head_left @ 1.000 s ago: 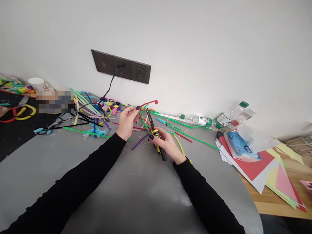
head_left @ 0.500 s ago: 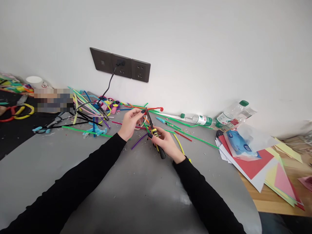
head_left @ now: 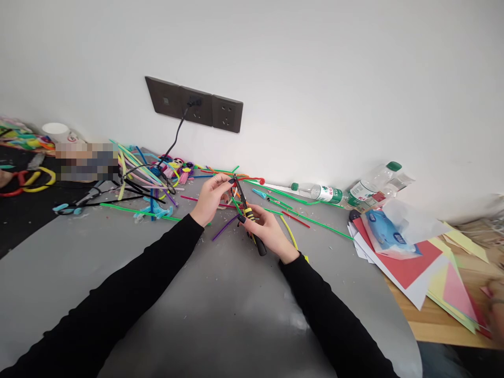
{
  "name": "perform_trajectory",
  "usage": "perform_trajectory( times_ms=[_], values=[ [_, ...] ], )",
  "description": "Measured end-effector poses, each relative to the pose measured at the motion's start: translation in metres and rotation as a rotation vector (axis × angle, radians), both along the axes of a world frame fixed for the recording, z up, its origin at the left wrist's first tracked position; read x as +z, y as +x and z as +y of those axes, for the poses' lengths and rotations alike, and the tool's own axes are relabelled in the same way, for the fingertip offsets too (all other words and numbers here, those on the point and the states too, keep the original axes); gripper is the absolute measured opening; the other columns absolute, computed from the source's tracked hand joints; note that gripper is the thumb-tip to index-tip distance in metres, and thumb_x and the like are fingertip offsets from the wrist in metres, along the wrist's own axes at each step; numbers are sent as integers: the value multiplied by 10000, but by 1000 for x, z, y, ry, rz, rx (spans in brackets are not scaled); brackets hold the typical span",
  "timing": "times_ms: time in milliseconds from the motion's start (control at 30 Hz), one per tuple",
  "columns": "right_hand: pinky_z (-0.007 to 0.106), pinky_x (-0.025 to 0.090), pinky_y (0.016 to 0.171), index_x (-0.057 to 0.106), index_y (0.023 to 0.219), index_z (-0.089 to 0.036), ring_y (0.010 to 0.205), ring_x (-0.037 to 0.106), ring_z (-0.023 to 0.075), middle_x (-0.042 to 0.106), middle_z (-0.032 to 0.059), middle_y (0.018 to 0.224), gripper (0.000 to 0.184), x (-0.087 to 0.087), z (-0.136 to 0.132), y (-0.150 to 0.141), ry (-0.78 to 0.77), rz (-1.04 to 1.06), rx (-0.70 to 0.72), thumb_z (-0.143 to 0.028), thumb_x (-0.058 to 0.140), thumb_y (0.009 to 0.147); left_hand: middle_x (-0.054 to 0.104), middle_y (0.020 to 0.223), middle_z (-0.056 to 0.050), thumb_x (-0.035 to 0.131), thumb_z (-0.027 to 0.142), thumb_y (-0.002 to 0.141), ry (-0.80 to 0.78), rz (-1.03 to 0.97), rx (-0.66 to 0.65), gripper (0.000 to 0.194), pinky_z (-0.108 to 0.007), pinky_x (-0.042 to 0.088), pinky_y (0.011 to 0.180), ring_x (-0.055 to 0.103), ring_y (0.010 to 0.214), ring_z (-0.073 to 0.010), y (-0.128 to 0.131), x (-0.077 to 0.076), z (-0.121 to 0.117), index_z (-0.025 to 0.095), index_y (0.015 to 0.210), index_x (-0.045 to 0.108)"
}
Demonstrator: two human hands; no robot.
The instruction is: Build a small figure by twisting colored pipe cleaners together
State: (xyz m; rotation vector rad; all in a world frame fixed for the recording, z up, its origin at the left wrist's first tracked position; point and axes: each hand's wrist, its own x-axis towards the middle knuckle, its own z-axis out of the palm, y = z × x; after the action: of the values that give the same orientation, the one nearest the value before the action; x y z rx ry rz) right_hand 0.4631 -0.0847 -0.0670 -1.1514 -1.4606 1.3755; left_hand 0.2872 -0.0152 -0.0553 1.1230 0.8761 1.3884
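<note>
One red fuzzy craft stem with a coiled end, above the grey table, is pinched in the left hand beside the tips of one pair of black-and-yellow pliers, gripped by the right hand. Beyond: two clear green-capped plastic bottles, one blue tissue pack with white tissue protruding, one white paper cup, contents hidden.

The smooth grey worktop has a soft sheen; fuzzy green pipe cleaners lie near clear plastic bottles.
</note>
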Motion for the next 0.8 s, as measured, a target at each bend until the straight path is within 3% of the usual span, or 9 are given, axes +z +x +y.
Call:
perform_trajectory(
  times_ms=[533,600,700,800],
  values=[
    [253,441,590,635,1142,-190,654,543,121,634,5,838,439,3,-1,-1,-7,41,-44,-432,729,788,537,710,5,756,383,700,8,24,6,260,-228,412,496,520,639,-143,0,-3,2,193,733,582],
    [256,436,579,640,1181,-193,638,534,121,635,6,843,469,5,-1,2,-22,84,-33,-448,728,797,537,694,7,699,361,746,1,110,64,203,-243,419,505,521,625,-151,-4,-5,7,200,753,575],
    [271,438,570,633,1231,-201,626,517,127,632,11,864,527,11,2,10,-13,187,-37,-509,711,811,569,657,3,628,272,787,-9,395,225,83,-273,443,547,547,606,-171,-13,-10,20,201,785,588],
    [293,476,624,634,1239,-207,678,556,148,653,26,914,543,24,8,27,76,131,-112,-535,687,809,669,752,-38,599,190,798,114,733,353,13,-316,513,710,630,692,-196,-28,-18,35,188,787,605]
  ],
)
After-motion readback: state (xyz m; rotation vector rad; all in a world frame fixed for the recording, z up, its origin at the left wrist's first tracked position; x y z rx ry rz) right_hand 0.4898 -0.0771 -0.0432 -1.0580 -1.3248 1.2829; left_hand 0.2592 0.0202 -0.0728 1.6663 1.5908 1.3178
